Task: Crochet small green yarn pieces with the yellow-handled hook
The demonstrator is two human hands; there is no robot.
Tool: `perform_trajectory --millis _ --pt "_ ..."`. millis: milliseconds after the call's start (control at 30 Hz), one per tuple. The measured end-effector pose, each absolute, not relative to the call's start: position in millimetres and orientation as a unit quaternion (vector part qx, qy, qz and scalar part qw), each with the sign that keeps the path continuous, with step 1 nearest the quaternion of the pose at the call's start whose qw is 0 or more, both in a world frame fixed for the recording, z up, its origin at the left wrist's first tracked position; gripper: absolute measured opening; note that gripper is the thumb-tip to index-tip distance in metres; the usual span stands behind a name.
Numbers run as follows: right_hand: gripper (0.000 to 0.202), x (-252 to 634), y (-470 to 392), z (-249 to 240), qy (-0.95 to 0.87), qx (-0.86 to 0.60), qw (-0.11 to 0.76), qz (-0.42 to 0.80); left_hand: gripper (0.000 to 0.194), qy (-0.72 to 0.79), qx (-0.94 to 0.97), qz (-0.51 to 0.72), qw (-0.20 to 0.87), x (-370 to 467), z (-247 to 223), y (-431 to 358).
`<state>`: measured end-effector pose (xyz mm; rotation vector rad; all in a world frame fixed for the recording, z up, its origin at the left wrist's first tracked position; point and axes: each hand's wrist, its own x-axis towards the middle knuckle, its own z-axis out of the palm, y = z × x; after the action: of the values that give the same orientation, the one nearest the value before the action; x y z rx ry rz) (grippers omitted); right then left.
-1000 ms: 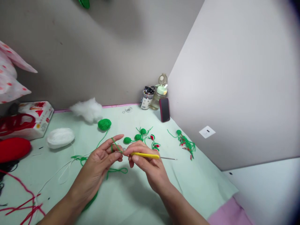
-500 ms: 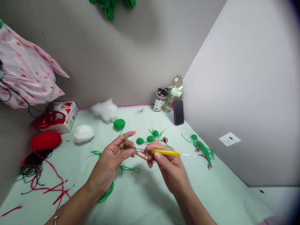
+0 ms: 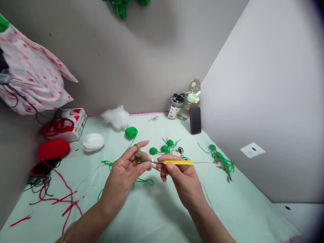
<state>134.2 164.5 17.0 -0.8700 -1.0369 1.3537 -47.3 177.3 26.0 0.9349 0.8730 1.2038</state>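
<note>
My left hand [image 3: 126, 168] pinches green yarn [image 3: 140, 152] between thumb and fingers, with a strand running over the raised index finger. Closed around the yellow handle of a crochet hook [image 3: 181, 162], my right hand [image 3: 182, 179] holds it level, its metal tip meeting the yarn at my left fingertips. The stitches there are too small to make out. Behind and under the hands lies a partly hidden orange-handled pair of scissors [image 3: 156, 167]. Just beyond are small green crocheted balls [image 3: 165, 149] and a red-and-green crocheted piece [image 3: 180, 150].
A green yarn ball [image 3: 131, 132], white stuffing [image 3: 116, 117], white yarn [image 3: 93, 142] and red yarn [image 3: 54, 149] lie on the left and back. A phone [image 3: 195, 120], bottle [image 3: 186, 108] and jar [image 3: 174, 108] stand at the back. Green and red yarn scraps [image 3: 222, 162] lie right.
The view has shifted slightly, moving the table things a little right. The crochet hook has turned closer to level, and the scissors are more covered by my hands.
</note>
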Motion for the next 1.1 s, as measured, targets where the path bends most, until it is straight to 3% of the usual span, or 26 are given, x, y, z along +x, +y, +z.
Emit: perform_trajectory --millis 367,533,767,900,1100 --pt "0.037 141 166 20 -0.468 -0.395 0.619 0.492 0.039 0.405 0.325 0.558 0.647 -48 30 185" --pt "0.018 145 167 25 -0.431 -0.394 0.634 0.507 0.042 0.420 0.359 0.541 0.634 -51 30 188" --pt "0.022 135 164 25 -0.506 -0.498 0.470 0.525 0.047 0.394 0.533 0.411 0.626 -40 15 178" --pt "0.025 139 169 24 -0.489 -0.500 0.486 0.523 0.054 0.404 0.532 0.412 0.619 -41 16 180" --pt "0.034 141 172 21 -0.484 -0.466 0.422 0.609 0.037 0.408 0.444 0.456 0.654 -50 22 186"
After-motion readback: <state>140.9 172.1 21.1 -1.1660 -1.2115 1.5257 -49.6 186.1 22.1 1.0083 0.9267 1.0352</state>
